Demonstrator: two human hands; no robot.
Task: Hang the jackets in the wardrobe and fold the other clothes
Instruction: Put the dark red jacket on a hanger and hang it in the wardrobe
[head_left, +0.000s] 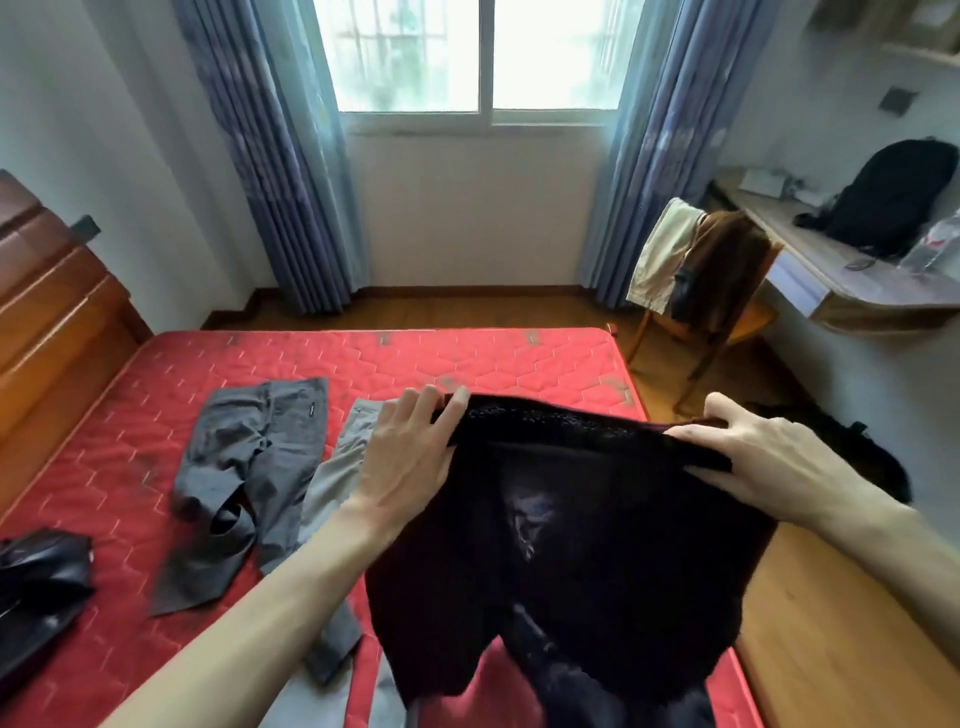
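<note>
dark maroon, fuzzy-textured garment (566, 545) hangs in front of us, held up by its top edge over the near right corner of the red quilted mattress (467, 364). our left hand (410, 457) pinches the left end of that edge, fingers curled over the top and thumb behind the cloth. our right hand (753, 457) grips the right end the same way, fingers wrapped over the hem. both hands are closed on the fabric, and the edge is stretched taut between them. the rest of the garment drops below the grip, its lower part split into two hanging sections, so we judge it may be trousers or shorts, though we cannot tell for sure.

the task looks to be in its early part. to the left of our left hand, a dark grey pair of trousers (244, 478) lies crumpled and unfolded on the mattress, and just beside it a lighter grey garment (337, 467) stretches out, partly behind our left forearm. further left, at the mattress edge, a shiny black garment (41, 582) sits in a heap. beyond our right hand, a wooden chair (722, 291) carries a brown garment and a cream one. we see nothing folded yet, and no wardrobe is in view.
</note>
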